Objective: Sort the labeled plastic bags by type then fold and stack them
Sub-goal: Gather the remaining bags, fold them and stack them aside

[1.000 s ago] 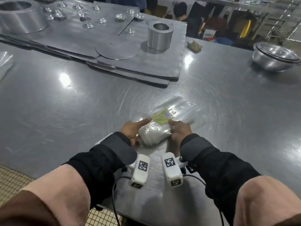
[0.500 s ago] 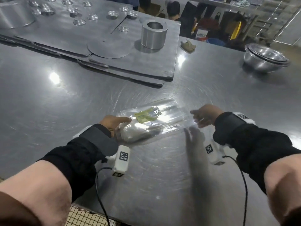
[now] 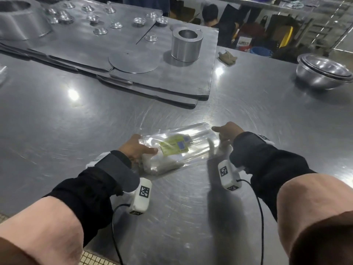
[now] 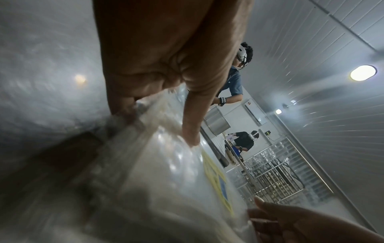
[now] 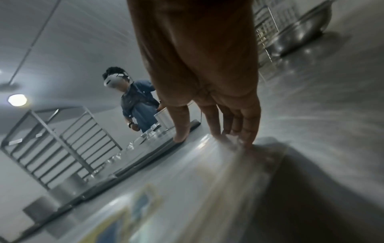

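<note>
Pinching the plastic bags (image 3: 177,150), left hand (image 3: 133,148) (right hand (image 3: 227,131) spread flat).

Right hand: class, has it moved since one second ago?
Yes. The right hand went from beside the yellow label out to the plastic bag's far right end, towards the bowls.

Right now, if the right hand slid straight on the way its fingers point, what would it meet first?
The right hand points leftward along the clear plastic bag, so probably more bag, then its yellow label; depth is unclear.
</note>
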`<move>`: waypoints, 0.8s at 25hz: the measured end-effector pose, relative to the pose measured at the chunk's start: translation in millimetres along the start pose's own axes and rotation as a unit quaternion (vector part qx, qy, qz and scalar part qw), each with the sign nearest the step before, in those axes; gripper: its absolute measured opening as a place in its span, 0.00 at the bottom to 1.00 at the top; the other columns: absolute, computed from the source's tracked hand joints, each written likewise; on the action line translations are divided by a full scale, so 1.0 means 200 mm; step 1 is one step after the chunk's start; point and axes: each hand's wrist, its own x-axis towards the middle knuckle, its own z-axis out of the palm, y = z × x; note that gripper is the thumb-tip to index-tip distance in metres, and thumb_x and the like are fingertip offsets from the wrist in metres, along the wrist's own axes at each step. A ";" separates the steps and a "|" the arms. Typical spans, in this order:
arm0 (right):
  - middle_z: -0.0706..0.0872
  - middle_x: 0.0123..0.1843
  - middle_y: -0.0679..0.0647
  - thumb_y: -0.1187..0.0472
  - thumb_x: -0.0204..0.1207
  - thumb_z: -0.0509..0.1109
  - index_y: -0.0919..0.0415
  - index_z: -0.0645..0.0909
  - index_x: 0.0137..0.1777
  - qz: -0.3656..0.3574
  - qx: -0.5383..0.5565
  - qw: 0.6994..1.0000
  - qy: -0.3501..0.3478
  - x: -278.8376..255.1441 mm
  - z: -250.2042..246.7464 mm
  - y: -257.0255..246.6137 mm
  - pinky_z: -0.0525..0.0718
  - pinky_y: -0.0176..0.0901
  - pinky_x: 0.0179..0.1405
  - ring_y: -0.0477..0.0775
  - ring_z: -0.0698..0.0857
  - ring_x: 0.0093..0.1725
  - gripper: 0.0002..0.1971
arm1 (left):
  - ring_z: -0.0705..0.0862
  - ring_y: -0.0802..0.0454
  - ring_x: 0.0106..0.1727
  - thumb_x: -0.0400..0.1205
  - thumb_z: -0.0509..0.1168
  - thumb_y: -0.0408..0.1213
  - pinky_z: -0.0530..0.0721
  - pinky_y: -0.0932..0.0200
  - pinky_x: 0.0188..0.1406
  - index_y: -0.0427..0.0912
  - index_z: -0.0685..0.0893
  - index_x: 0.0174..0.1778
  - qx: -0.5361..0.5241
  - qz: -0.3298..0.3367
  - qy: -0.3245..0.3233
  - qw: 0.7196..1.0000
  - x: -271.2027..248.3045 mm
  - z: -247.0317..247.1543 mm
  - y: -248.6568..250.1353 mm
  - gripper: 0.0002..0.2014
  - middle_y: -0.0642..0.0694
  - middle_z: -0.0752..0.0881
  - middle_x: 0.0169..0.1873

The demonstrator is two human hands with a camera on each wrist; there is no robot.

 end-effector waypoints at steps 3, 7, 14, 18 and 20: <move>0.82 0.47 0.65 0.52 0.76 0.71 0.75 0.81 0.52 0.005 -0.028 0.999 -0.030 0.00 0.02 -0.02 0.78 0.41 0.32 0.59 0.83 0.38 0.22 | 0.81 0.54 0.30 0.74 0.70 0.20 0.72 0.67 0.12 0.39 0.74 0.58 -0.040 0.008 0.044 0.998 -0.02 0.02 0.01 0.20 0.41 0.80 0.44; 0.80 0.65 0.68 0.64 0.64 0.80 0.75 0.74 0.68 0.061 0.124 0.984 -0.109 0.03 0.00 0.03 0.86 0.45 0.29 0.69 0.83 0.61 0.33 | 0.80 0.51 0.36 0.72 0.70 0.17 0.83 0.51 0.32 0.42 0.72 0.64 -0.052 0.076 0.070 0.993 -0.02 0.03 0.01 0.28 0.34 0.83 0.52; 0.86 0.48 0.61 0.81 0.69 0.69 0.70 0.79 0.54 -0.142 0.361 0.913 -0.126 0.09 0.00 0.12 0.86 0.40 0.48 0.59 0.85 0.51 0.15 | 0.80 0.49 0.43 0.71 0.71 0.18 0.84 0.51 0.44 0.55 0.74 0.52 -0.026 0.294 0.075 0.953 -0.08 0.00 0.10 0.26 0.41 0.80 0.43; 0.86 0.37 0.52 0.87 0.66 0.66 0.62 0.78 0.44 -0.243 0.430 0.870 0.002 0.05 0.06 0.13 0.85 0.36 0.43 0.48 0.86 0.39 0.19 | 0.84 0.55 0.48 0.72 0.72 0.21 0.83 0.55 0.54 0.48 0.76 0.54 -0.058 0.337 0.099 0.935 -0.05 -0.01 0.11 0.22 0.46 0.84 0.47; 0.86 0.34 0.47 0.86 0.66 0.67 0.59 0.77 0.43 -0.260 0.447 0.856 0.027 0.04 0.11 0.14 0.84 0.35 0.44 0.45 0.86 0.38 0.19 | 0.85 0.57 0.51 0.74 0.70 0.20 0.82 0.55 0.60 0.48 0.77 0.56 -0.057 0.336 0.101 0.935 -0.03 0.00 0.08 0.21 0.50 0.85 0.50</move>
